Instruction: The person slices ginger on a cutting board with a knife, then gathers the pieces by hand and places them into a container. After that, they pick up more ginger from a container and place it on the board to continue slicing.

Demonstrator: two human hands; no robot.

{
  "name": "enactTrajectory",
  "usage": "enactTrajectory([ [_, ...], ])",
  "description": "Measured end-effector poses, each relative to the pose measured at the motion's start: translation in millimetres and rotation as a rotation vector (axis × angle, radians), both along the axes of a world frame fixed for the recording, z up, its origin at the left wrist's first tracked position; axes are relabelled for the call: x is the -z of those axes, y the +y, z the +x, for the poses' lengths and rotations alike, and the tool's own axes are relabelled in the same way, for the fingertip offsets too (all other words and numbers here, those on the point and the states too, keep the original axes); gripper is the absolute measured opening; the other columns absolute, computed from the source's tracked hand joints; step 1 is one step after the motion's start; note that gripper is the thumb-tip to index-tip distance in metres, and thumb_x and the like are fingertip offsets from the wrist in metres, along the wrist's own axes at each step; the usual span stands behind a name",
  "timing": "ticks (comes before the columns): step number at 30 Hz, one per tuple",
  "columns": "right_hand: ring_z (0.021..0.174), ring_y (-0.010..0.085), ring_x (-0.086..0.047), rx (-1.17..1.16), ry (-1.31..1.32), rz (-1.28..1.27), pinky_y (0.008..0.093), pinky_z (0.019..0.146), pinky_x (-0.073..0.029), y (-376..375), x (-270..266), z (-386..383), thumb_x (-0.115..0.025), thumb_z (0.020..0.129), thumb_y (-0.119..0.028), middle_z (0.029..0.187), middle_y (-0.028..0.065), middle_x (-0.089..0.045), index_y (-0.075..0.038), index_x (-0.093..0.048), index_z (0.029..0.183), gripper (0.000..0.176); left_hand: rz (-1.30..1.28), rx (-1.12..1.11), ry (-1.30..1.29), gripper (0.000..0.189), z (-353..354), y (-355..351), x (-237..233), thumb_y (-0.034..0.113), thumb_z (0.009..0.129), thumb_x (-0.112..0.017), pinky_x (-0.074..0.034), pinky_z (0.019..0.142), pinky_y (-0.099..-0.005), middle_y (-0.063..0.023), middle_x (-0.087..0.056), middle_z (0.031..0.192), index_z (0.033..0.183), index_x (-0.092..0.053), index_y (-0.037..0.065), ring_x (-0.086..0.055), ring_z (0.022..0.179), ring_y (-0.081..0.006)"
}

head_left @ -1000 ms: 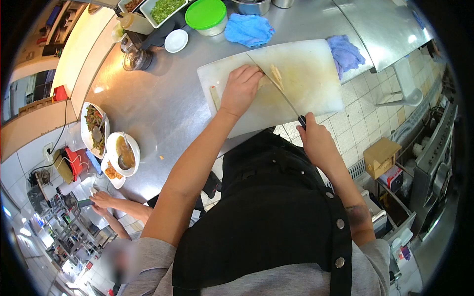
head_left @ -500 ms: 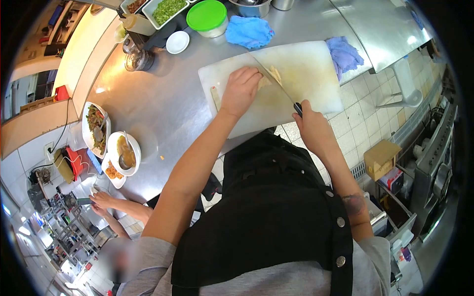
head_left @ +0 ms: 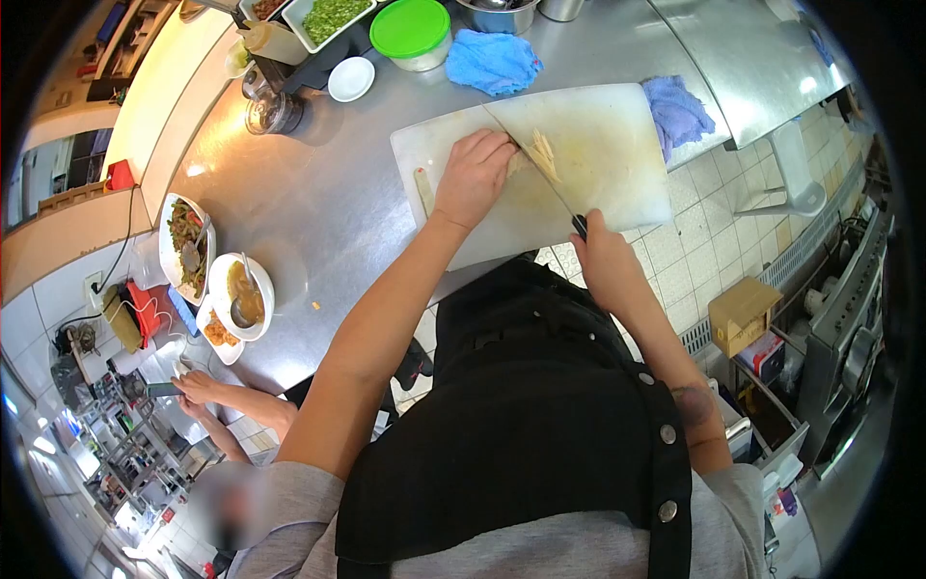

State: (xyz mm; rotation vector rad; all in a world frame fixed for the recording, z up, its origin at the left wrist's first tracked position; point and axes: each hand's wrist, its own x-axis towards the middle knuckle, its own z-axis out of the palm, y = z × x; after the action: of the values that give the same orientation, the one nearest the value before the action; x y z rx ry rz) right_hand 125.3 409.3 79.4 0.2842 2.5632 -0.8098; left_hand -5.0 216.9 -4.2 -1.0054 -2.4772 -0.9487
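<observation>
A white cutting board (head_left: 608, 135) lies at a slant on the steel counter. My right hand (head_left: 603, 256) is wrapped round the black handle of a long knife (head_left: 538, 166), whose thin blade reaches up and left across the board. My left hand (head_left: 473, 174) presses down beside the blade with bent fingers, on pale food that is mostly hidden beneath it. Thin pale strips (head_left: 545, 154) lie just right of the blade. A pale piece (head_left: 424, 191) rests near the board's left edge.
Blue cloths (head_left: 492, 63) (head_left: 675, 111) flank the board's top. A green-lidded tub (head_left: 410, 34), white lid (head_left: 351, 79) and glass jar (head_left: 273, 113) stand behind. Left are a soup bowl (head_left: 265, 318) and a food dish (head_left: 171, 251). Another person's hands (head_left: 196, 388) hold a phone, lower left.
The knife handle and my right hand have shifted slightly down and left. More of the pale strips show right of the blade. The view has shifted slightly.
</observation>
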Motion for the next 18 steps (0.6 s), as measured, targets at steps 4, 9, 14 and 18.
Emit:
enactTrajectory([
  [4, 0.078, 0.0530, -0.063, -0.003, 0.081, -0.012, 0.0610, 0.068, -0.048, -11.1, 16.3, -23.0, -0.054, 0.100, -0.022, 0.078, 0.0330, -0.064, 0.001, -0.042, 0.104, 0.027, 0.001, -0.001, 0.013, 0.021, 0.8, 1.0, -2.6, 0.004, 0.080, -0.069, -0.045, 0.096, -0.0380, -0.0056, -0.065, 0.108, 0.101, -0.068, 0.006, -0.060, 0.109, -0.0258],
  [9, 0.078, 0.0524, -0.064, -0.024, 0.083, -0.003, 0.0610, 0.068, -0.049, 0.4, 12.8, -27.6, -0.055, 0.099, -0.024, 0.078, 0.0318, -0.065, 0.000, -0.043, 0.103, 0.027, 0.016, 0.007, -0.015, 0.021, 0.5, 2.1, -4.2, 0.001, 0.078, -0.069, -0.047, 0.095, -0.0383, -0.0073, -0.067, 0.108, 0.099, -0.069, 0.005, -0.061, 0.108, -0.0278],
  [14, 0.077, 0.0527, -0.063, -0.019, 0.027, 0.079, 0.0604, 0.066, -0.049, 11.7, -13.5, -10.2, -0.055, 0.100, -0.026, 0.078, 0.0310, -0.065, -0.001, -0.044, 0.103, 0.027, 0.026, -0.001, 0.015, 0.021, 1.1, 0.5, -0.6, 0.003, 0.078, -0.068, -0.045, 0.094, -0.0375, -0.0057, -0.066, 0.107, 0.099, -0.068, 0.006, -0.061, 0.107, -0.0256],
  [18, 0.075, 0.0528, -0.063, -0.042, 0.026, 0.010, 0.0608, 0.066, -0.049, 13.3, -21.7, 3.4, -0.054, 0.100, -0.025, 0.077, 0.0313, -0.064, 0.000, -0.044, 0.102, 0.028, 0.023, 0.000, -0.006, 0.020, 0.6, 0.9, -2.2, 0.000, 0.078, -0.070, -0.048, 0.094, -0.0386, -0.0081, -0.067, 0.107, 0.098, -0.069, 0.005, -0.062, 0.107, -0.0282],
])
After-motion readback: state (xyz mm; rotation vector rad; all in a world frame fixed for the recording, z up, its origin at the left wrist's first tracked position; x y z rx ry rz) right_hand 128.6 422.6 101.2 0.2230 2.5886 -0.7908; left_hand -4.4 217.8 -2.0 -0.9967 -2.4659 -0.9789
